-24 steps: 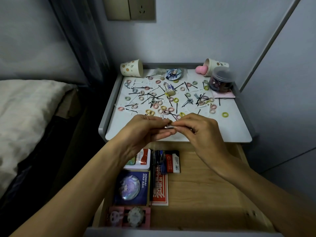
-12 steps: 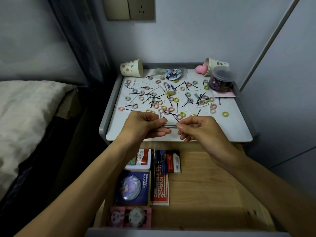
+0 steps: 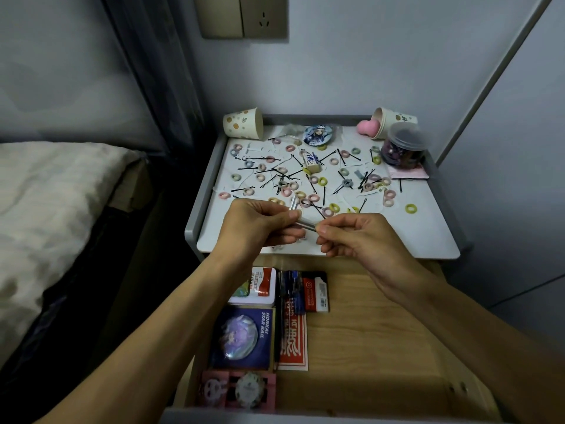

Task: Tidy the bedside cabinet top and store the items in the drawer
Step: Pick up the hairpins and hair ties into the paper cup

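Both hands over front edge of cabinet top (image 3: 428, 234). Left hand (image 3: 260, 221) pinches small bundle of hairpins (image 3: 301, 220); right hand (image 3: 360, 237) fingertips closed on its other end. Hair ties and pins litter top. Drawer (image 3: 367, 347) open below.

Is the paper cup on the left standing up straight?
No, the paper cup lies tipped on its side at the cabinet top's back left corner.

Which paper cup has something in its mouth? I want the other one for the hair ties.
The paper cup at the back right corner: on its side, with a pink heart-shaped sponge at its mouth. The back-left cup shows only its outside.
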A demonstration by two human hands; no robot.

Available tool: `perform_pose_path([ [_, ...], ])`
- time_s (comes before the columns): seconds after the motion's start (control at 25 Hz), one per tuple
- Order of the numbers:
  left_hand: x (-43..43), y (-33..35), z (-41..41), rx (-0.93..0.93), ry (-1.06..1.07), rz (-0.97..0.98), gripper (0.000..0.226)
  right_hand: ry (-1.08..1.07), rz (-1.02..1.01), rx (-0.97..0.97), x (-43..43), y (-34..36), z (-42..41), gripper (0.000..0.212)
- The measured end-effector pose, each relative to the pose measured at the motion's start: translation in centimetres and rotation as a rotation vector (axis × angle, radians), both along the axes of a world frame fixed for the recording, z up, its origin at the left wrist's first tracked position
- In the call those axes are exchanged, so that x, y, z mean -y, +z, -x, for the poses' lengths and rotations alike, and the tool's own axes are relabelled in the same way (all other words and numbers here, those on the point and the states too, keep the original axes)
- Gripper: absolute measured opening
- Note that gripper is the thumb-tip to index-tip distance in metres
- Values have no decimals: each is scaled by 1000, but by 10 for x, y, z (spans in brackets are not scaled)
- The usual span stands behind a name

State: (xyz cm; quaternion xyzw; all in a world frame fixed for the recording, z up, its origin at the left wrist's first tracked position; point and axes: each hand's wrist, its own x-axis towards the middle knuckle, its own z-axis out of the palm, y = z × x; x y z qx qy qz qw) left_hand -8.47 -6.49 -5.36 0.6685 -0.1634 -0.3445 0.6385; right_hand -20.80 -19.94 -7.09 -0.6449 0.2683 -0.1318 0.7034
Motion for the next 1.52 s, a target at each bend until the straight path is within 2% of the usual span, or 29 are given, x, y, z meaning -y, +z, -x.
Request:
perform_pose_path([
  [0.24, -5, 1, -12, 100, -41, -122, 11, 45, 61, -19, -6, -3, -4, 8],
  [0.36, -10, 8, -20, 212, 1, -184, 13, 96, 115, -79, -7, 2, -16, 14],
  [0.48, -18, 14, -32, 392, 96, -228, 12, 25, 514, -182, 19, 9, -58, 20],
  [0.6, -26, 13, -43, 494, 137, -249, 12, -68, 948, -345, 61, 7, -124, 33],
  [0.68, -29, 11, -49, 540, 163, -280, 11, -66, 1112, -494, 82, 0, -160, 38],
  [0.8, -29, 8, -56, 591, 193, -297, 9, -17, 1194, -657, 93, -12, -183, 31],
  [0.96, -26, 7, -59, 596, 207, -262, 6, -21, 1191, -729, 100, -18, -192, 20],
  [1.0, -26, 7, -59, 588, 205, -251, 6, -30, 1181, -718, 101, -17, -192, 15],
  [1.12, -24, 8, -59, 542, 186, -234, 6, -56, 1097, -623, 98, -4, -187, 19],
  [1.2, -23, 9, -56, 511, 162, -227, 5, -48, 914, -472, 95, 10, -176, 17],
  [1.28, -22, 12, -52, 484, 125, -215, 4, -52, 593, -290, 83, 22, -153, 10],
  [1.32, -23, 13, -50, 456, 105, -209, 6, -39, 431, -223, 74, 26, -137, 13],
  [1.4, -23, 14, -44, 368, 49, -199, 9, 44, 215, -172, 51, 27, -95, 11],
  [1.44, -23, 13, -40, 316, 9, -195, 11, 99, 182, -187, 38, 24, -71, 7],
  [1.52, -24, 9, -27, 218, -78, -194, 10, 199, 249, -242, 8, 16, -23, 4],
])
